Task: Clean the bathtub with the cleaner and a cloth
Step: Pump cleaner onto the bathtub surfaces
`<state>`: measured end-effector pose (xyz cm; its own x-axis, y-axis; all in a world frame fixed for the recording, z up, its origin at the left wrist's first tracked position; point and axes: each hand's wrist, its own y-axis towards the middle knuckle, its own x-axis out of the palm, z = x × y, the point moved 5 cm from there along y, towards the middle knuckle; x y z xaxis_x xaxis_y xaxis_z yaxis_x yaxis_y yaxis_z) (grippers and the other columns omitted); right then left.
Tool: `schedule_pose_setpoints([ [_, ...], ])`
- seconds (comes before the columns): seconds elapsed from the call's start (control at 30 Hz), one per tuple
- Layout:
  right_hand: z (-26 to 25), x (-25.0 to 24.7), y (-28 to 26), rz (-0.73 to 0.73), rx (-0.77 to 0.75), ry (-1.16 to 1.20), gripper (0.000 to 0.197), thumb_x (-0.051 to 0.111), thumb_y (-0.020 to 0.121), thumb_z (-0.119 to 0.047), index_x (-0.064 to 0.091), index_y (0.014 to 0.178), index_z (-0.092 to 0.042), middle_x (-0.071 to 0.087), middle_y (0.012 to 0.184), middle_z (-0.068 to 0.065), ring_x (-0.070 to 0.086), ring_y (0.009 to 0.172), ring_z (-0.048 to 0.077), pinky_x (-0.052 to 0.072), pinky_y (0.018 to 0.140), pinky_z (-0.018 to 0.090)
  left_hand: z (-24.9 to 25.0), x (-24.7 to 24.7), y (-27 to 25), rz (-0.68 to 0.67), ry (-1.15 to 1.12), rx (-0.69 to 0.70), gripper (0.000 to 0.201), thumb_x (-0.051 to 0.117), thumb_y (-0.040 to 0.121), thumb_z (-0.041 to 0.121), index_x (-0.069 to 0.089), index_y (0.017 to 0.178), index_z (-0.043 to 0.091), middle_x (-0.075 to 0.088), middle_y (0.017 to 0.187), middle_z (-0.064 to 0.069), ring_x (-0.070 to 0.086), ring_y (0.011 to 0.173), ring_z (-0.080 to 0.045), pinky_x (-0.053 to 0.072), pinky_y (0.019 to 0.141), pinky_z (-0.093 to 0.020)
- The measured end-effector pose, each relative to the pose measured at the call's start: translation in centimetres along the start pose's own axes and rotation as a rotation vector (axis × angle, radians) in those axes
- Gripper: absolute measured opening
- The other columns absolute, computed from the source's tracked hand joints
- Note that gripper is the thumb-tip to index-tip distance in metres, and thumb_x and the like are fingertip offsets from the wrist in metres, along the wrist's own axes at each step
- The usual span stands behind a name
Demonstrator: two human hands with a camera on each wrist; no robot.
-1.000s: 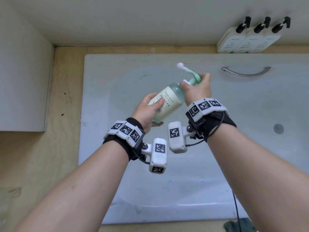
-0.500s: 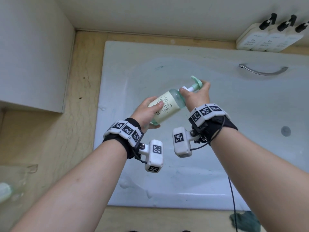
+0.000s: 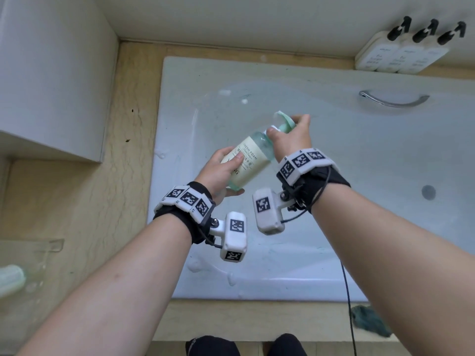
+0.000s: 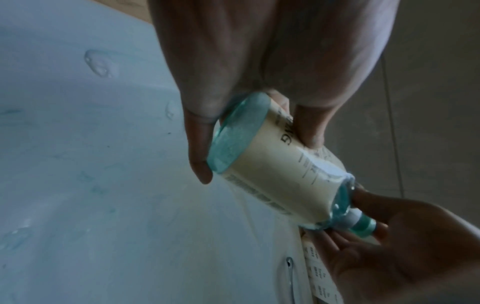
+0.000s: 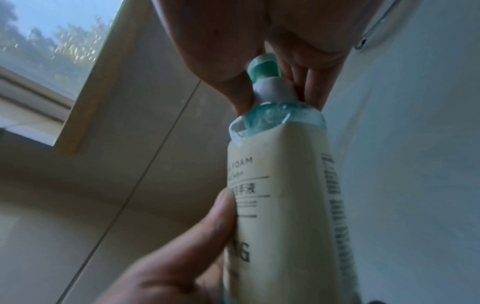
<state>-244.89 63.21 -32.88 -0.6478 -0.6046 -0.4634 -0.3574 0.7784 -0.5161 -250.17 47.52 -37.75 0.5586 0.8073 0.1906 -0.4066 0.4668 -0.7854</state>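
Observation:
I hold a pale green pump bottle of cleaner (image 3: 250,160) tilted over the white bathtub (image 3: 334,227), its pump head pointing up and away. My left hand (image 3: 221,173) grips the lower body of the bottle (image 4: 280,174), thumb on the cream label. My right hand (image 3: 290,134) is wrapped round the neck and pump (image 5: 265,74), fingers curled on both sides of the collar. A dark teal cloth (image 3: 370,323) lies on the near ledge at the lower right. Blobs of foam (image 3: 195,265) sit on the tub's near inner wall.
A chrome grab handle (image 3: 393,101) is on the tub's far side, the drain (image 3: 428,192) at right. Three white dispenser bottles (image 3: 401,55) stand on the far ledge. A white cabinet (image 3: 51,73) stands left. My knees (image 3: 244,345) are at the near ledge.
The head view has swung so the tub sits further right and lower. The white foam blob at the pump nozzle a second ago is gone. Both hands keep their hold on the bottle.

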Motion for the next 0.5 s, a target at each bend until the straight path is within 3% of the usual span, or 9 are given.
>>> schedule_pose_setpoints([
  [0.27, 1.0, -2.3, -4.4, 0.001, -0.015, 0.034, 0.063, 0.064, 0.086, -0.025, 0.028, 0.137, -0.022, 0.057, 0.108, 0.006, 0.058, 0.09, 0.023, 0.04, 0.077, 0.027, -0.6, 0.5, -4.3, -0.007, 0.017, 0.033, 0.032, 0.056, 0.097, 0.026, 0.048, 0.127, 0.029, 0.06, 0.105, -0.004, 0.056, 0.092, -0.025, 0.05, 0.084, -0.048],
  [0.5, 0.1, -4.8, -9.0, -0.007, -0.067, 0.064, 0.058, 0.064, 0.085, -0.023, 0.032, 0.133, -0.022, 0.054, 0.098, 0.0, 0.056, 0.082, 0.02, 0.04, 0.072, 0.026, -0.7, 1.2, -9.6, -0.003, 0.037, 0.088, 0.038, 0.056, 0.096, 0.03, 0.047, 0.133, 0.027, 0.061, 0.101, -0.004, 0.057, 0.089, -0.025, 0.053, 0.073, -0.043],
])
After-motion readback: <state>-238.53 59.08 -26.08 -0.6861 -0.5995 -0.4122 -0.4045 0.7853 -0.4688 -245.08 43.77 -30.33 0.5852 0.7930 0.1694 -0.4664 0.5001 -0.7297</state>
